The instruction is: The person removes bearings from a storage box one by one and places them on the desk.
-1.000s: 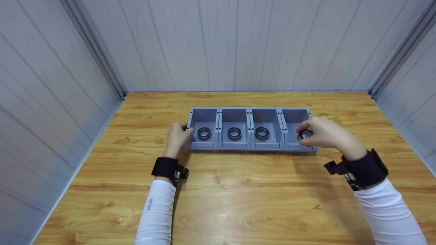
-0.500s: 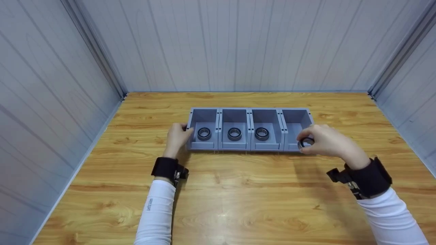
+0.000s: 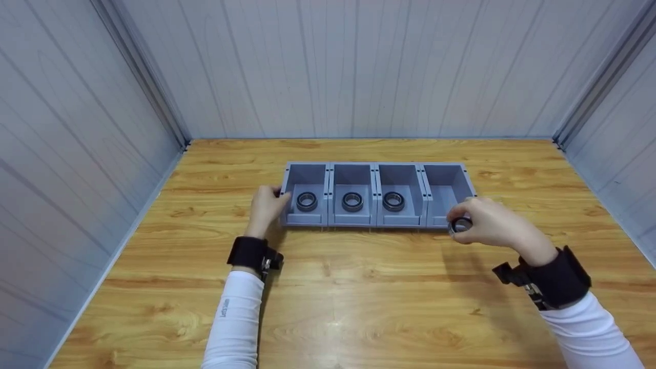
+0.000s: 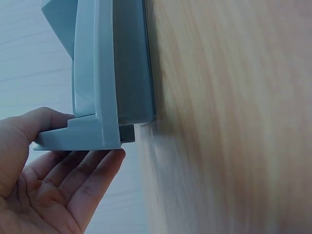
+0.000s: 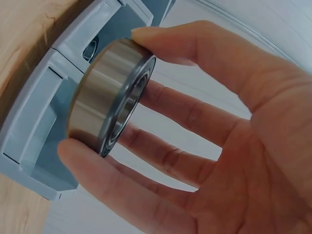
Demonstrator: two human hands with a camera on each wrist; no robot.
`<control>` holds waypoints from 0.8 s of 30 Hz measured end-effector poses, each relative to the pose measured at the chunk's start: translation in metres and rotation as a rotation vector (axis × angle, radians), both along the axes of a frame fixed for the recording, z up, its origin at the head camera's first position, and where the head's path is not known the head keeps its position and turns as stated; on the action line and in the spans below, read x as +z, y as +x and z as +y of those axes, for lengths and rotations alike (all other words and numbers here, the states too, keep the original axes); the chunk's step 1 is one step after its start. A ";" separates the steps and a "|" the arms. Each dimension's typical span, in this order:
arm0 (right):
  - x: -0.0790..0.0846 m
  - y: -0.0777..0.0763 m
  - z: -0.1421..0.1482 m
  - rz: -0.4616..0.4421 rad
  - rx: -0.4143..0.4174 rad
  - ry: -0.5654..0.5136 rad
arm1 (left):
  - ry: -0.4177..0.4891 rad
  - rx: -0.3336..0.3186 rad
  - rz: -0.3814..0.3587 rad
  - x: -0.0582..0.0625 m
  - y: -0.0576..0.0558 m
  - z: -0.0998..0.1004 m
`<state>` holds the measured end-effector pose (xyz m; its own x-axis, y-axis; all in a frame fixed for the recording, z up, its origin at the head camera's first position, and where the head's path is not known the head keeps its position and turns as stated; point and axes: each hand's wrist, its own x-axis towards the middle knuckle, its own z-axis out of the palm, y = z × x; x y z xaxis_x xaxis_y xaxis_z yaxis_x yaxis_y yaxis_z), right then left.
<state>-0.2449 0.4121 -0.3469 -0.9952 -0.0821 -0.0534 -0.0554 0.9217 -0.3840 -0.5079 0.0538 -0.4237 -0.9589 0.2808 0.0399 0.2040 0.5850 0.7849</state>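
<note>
On a glossy wood-grain tabletop (image 3: pixel 328 287), lengthwise streaks, pale glare toward the front: one row of four grey-blue bins (image 3: pixel 353 220), joined side by side; three ring bearings (image 3: pixel 306 208), one flat in each bin from the left. Left hand (image 3: pixel 267 207): thumb and fingers clamped on the left end wall. Right hand (image 3: pixel 489 223): thumb and fingertip pinching a fourth bearing (image 5: pixel 105 92) near the right-end bin's front corner. Surround: pale grain-printed wall panels (image 3: pixel 328 66) on three sides, metal corner posts (image 3: pixel 141 72).
</note>
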 end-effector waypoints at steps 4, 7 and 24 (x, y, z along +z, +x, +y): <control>-0.003 0.002 -0.001 -0.012 -0.002 -0.009 | 0.003 0.002 -0.001 0.001 0.000 0.000; -0.004 0.004 -0.001 -0.021 0.003 -0.019 | -0.002 -0.006 -0.015 0.002 -0.001 0.001; -0.020 0.014 -0.009 -0.035 0.038 -0.025 | -0.028 -0.002 0.025 0.000 -0.001 0.000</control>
<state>-0.2304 0.4031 -0.3667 -0.9888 -0.1219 -0.0861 -0.0764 0.9093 -0.4091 -0.5092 0.0542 -0.4240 -0.9572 0.2838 0.0562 0.2246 0.6064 0.7628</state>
